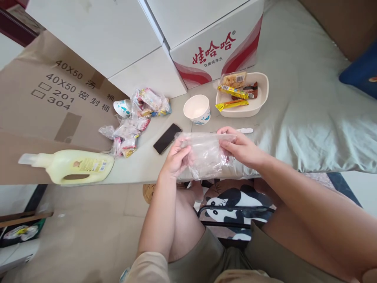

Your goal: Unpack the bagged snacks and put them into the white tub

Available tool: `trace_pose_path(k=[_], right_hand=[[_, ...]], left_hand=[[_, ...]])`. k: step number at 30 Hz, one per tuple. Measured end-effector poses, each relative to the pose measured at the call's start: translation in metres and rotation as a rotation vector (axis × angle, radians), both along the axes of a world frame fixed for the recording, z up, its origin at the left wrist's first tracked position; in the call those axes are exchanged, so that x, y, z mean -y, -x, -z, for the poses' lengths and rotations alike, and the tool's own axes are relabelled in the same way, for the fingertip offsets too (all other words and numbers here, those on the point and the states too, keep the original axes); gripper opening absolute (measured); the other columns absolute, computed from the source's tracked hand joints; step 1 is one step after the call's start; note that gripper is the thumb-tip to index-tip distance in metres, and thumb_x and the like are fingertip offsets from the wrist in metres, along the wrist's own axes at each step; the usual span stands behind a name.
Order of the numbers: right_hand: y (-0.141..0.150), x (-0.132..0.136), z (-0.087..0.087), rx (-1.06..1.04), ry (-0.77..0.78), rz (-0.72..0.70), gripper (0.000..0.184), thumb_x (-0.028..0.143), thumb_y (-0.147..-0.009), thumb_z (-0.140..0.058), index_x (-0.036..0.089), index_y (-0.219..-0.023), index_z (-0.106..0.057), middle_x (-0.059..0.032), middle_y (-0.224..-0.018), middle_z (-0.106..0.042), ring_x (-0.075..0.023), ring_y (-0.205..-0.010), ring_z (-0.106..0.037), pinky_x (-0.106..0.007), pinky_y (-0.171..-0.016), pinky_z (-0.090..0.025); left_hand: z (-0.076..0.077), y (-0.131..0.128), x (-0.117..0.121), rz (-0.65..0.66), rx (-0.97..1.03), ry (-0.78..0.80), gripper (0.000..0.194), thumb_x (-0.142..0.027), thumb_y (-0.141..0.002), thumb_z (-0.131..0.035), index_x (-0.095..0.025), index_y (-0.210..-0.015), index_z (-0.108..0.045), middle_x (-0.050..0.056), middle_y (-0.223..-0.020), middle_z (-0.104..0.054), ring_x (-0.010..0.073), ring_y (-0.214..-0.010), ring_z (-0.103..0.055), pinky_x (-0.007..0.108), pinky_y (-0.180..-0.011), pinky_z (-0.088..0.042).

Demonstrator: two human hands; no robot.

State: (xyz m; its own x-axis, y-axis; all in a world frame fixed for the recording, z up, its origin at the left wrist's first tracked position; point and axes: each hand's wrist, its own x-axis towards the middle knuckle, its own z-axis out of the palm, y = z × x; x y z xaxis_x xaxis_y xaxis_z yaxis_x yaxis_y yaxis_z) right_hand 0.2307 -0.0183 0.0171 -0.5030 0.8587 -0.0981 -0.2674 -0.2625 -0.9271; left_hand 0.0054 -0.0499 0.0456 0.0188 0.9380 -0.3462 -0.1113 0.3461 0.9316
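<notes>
A clear plastic bag (207,157) is stretched between my two hands, above the front edge of the cloth-covered surface. My left hand (176,160) pinches its left side, and my right hand (240,146) pinches its upper right side. Just beyond my right hand lies a white-handled tool (246,130), its other end hidden behind the hand and bag. A paper bowl (197,110) with a blue pattern stands behind the bag. To its right, a cream plastic basin (259,106) holds several packaged snacks (234,92). A black phone (167,138) lies left of my left hand.
Several wrapped snack packets (128,129) lie in a heap on the left, near another paper cup (122,107). A pale yellow detergent bottle (79,167) lies at the front left. Behind stand a brown carton (35,110) and a white-and-red water carton (218,47).
</notes>
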Motion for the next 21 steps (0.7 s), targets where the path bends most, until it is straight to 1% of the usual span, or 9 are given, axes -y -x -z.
trace_pose_path(k=[3,6,9,11,12,15,18,19,21], right_hand=[[-0.009,-0.001,-0.007,-0.206,0.035,-0.087,0.028,0.048,-0.076,-0.063,0.021,-0.082,-0.059,-0.0009,-0.068,-0.062,-0.015,-0.058,-0.057,-0.03,-0.057,-0.046],[-0.015,-0.005,-0.006,-0.121,-0.005,-0.146,0.041,0.059,-0.079,-0.051,0.018,-0.076,-0.061,-0.0069,-0.074,-0.063,-0.0192,-0.064,-0.058,-0.035,-0.062,-0.047],[-0.014,-0.009,0.002,0.297,-0.163,0.107,0.031,0.044,-0.075,-0.064,0.019,-0.092,-0.059,-0.0027,-0.074,-0.059,-0.0182,-0.063,-0.054,-0.034,-0.066,-0.045],[-0.011,-0.009,0.007,0.541,-0.265,0.278,0.046,0.027,-0.068,-0.069,0.021,-0.111,-0.054,-0.0011,-0.079,-0.058,-0.0191,-0.066,-0.054,-0.035,-0.07,-0.044],[-0.01,-0.009,0.007,0.587,-0.309,0.308,0.052,0.023,-0.067,-0.067,0.022,-0.116,-0.051,-0.0012,-0.081,-0.059,-0.02,-0.069,-0.055,-0.036,-0.073,-0.045],[-0.004,-0.002,0.004,0.372,-0.377,0.164,0.047,0.021,-0.071,-0.063,0.023,-0.116,-0.049,-0.0021,-0.087,-0.062,-0.021,-0.079,-0.059,-0.037,-0.079,-0.048],[0.005,0.006,-0.002,-0.061,-0.223,-0.072,0.047,0.027,-0.075,-0.063,0.025,-0.118,-0.045,-0.0017,-0.094,-0.064,-0.0189,-0.085,-0.063,-0.036,-0.08,-0.052],[0.007,0.007,-0.004,-0.154,-0.155,-0.103,0.047,0.028,-0.076,-0.062,0.025,-0.12,-0.044,-0.001,-0.094,-0.065,-0.0181,-0.085,-0.064,-0.036,-0.08,-0.053],[0.009,0.004,-0.004,-0.178,-0.086,-0.008,0.043,0.029,-0.078,-0.06,0.025,-0.118,-0.046,0.0002,-0.091,-0.064,-0.0168,-0.082,-0.065,-0.036,-0.081,-0.053]], left_hand=[[-0.004,0.002,-0.001,0.002,0.121,-0.154,0.029,-0.039,-0.059,-0.077,-0.02,-0.064,-0.056,-0.002,-0.056,-0.056,0.0109,-0.046,-0.053,0.022,-0.043,-0.042],[0.001,0.004,-0.007,0.076,0.032,-0.182,0.036,-0.047,-0.065,-0.068,-0.018,-0.055,-0.049,0.001,-0.059,-0.052,0.0121,-0.051,-0.051,0.025,-0.046,-0.041],[0.013,0.003,-0.015,-0.117,-0.307,-0.26,0.025,-0.03,-0.063,-0.074,-0.02,-0.073,-0.053,0.0,-0.077,-0.057,0.0119,-0.067,-0.058,0.024,-0.06,-0.046],[0.021,0.0,-0.018,-0.256,-0.507,-0.337,0.03,-0.024,-0.062,-0.076,-0.022,-0.083,-0.055,0.0,-0.086,-0.059,0.0127,-0.078,-0.06,0.025,-0.07,-0.048],[0.023,-0.003,-0.018,-0.264,-0.541,-0.357,0.03,-0.027,-0.065,-0.077,-0.022,-0.085,-0.056,0.0,-0.087,-0.06,0.0134,-0.081,-0.061,0.026,-0.073,-0.048],[0.023,-0.017,-0.012,-0.032,-0.357,-0.294,0.039,-0.04,-0.067,-0.081,-0.021,-0.096,-0.063,0.004,-0.097,-0.068,0.0175,-0.093,-0.065,0.03,-0.083,-0.051],[0.018,-0.034,-0.002,0.173,-0.105,-0.175,0.061,-0.051,-0.06,-0.087,-0.021,-0.11,-0.066,0.009,-0.11,-0.071,0.0225,-0.101,-0.068,0.033,-0.088,-0.052],[0.017,-0.039,0.0,0.166,-0.073,-0.149,0.061,-0.053,-0.06,-0.087,-0.021,-0.108,-0.068,0.009,-0.105,-0.073,0.0226,-0.097,-0.069,0.033,-0.085,-0.053],[0.019,-0.042,-0.001,0.052,-0.072,-0.138,0.054,-0.052,-0.06,-0.087,-0.019,-0.099,-0.07,0.008,-0.094,-0.074,0.0208,-0.086,-0.07,0.032,-0.079,-0.054]])
